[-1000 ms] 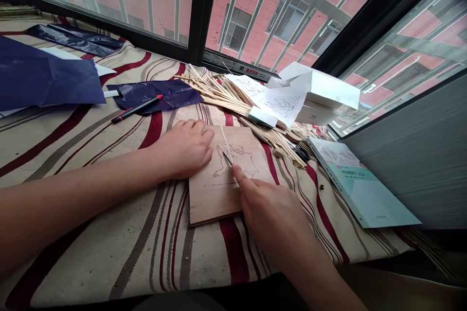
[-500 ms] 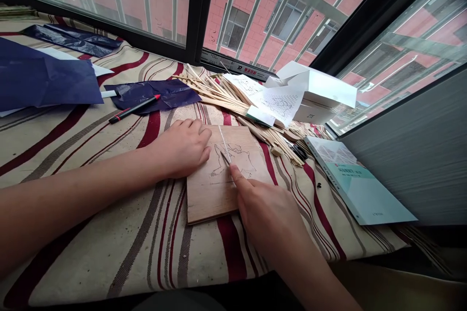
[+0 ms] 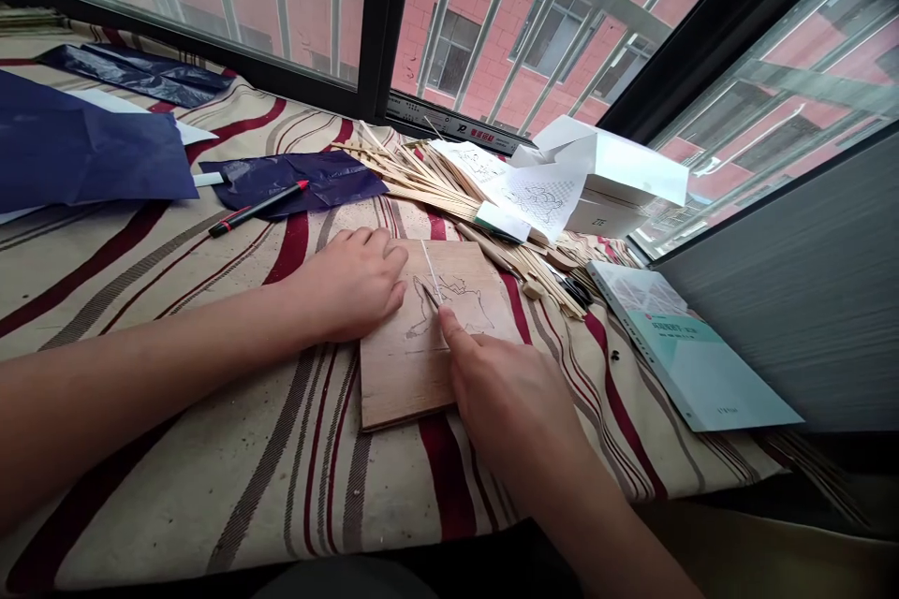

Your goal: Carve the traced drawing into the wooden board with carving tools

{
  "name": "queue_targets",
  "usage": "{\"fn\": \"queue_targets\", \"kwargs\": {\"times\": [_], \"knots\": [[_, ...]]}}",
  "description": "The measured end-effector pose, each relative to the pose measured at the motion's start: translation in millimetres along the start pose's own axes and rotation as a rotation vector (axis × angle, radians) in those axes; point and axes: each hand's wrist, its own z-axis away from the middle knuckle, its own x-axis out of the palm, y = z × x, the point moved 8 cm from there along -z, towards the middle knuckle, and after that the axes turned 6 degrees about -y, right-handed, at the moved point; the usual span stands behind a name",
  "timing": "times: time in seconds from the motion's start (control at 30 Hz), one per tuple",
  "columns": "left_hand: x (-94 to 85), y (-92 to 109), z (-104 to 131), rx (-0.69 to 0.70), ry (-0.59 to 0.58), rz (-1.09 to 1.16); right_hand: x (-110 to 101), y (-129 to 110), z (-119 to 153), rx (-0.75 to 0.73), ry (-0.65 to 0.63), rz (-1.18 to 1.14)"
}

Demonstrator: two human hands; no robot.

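Observation:
A flat wooden board (image 3: 404,384) lies on the striped cloth, bearing a thin dark line drawing. My left hand (image 3: 365,285) is closed over the board's upper left edge, fingers curled and knuckles up. Extended along the tool, the index finger of my right hand (image 3: 509,393) presses down on a slim carving knife (image 3: 431,297). Its pointed metal tip meets the left part of the drawing; the handle is hidden inside my closed hand. A narrow pale line (image 3: 430,264) runs from the board's top edge down towards the blade.
Behind the board lie thin wooden strips (image 3: 421,182), printed drawings (image 3: 540,197) and a white box (image 3: 625,173). Dark blue sheets (image 3: 84,145) and a black-and-red pen (image 3: 259,209) are at left. A book (image 3: 695,346) rests at right, near black-handled scissors (image 3: 577,290).
My right hand has shifted slightly left and up with the knife, whose tip stays on the left part of the drawing. My left hand and the board stay essentially in place.

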Motion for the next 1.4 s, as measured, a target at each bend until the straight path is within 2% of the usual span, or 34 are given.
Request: {"fn": "queue_targets", "kwargs": {"times": [0.17,0.4,0.7,0.8,0.87,0.9,0.97,1.03,1.07,1.1,1.17,1.23,1.27,1.33,1.4], "knots": [[1.3,0.0,0.2,0.016,-0.007,0.024,1.7,11.0,-4.5,-0.004,-0.037,0.003],[3.6,-0.8,-1.6,0.030,0.010,0.019,-2.7,18.0,-14.1,-0.049,-0.027,-0.016],[3.8,-1.7,-2.3,0.042,0.010,0.023,-2.4,19.3,-17.4,-0.095,0.037,-0.034],[5.0,-2.3,-0.9,0.037,0.031,0.029,-11.3,32.5,-18.9,-0.117,0.087,-0.107],[4.2,-4.6,0.4,0.045,0.070,0.053,-26.5,54.7,-22.2,-0.088,0.157,-0.216],[3.1,-5.3,1.0,0.077,0.101,0.069,-37.8,71.1,-24.7,-0.033,0.232,-0.266],[5.1,-1.2,2.2,0.269,0.116,0.108,-57.5,99.6,-34.3,0.035,0.346,-0.311],[13.5,0.0,3.9,0.496,0.055,0.160,-65.6,117.1,-53.8,0.036,0.331,-0.315],[16.8,-6.2,2.4,0.527,0.044,0.177,-66.4,122.7,-65.1,0.032,0.306,-0.297],[18.0,-16.0,-0.8,0.501,0.068,0.179,-67.0,127.2,-75.5,0.028,0.304,-0.282],[13.9,-36.8,-6.3,0.378,0.189,0.155,-63.0,133.2,-92.9,0.019,0.299,-0.316],[11.5,-43.6,-7.0,0.337,0.237,0.163,-55.9,132.0,-102.9,-0.029,0.308,-0.337],[12.0,-39.1,-5.7,0.387,0.217,0.179,-50.8,129.9,-105.7,-0.045,0.297,-0.305],[18.3,-27.5,-3.4,0.485,0.089,0.197,-40.0,125.5,-108.3,-0.069,0.264,-0.234],[19.7,-33.2,-6.4,0.364,0.045,0.195,-31.0,123.7,-110.5,-0.081,0.233,-0.203]]}}
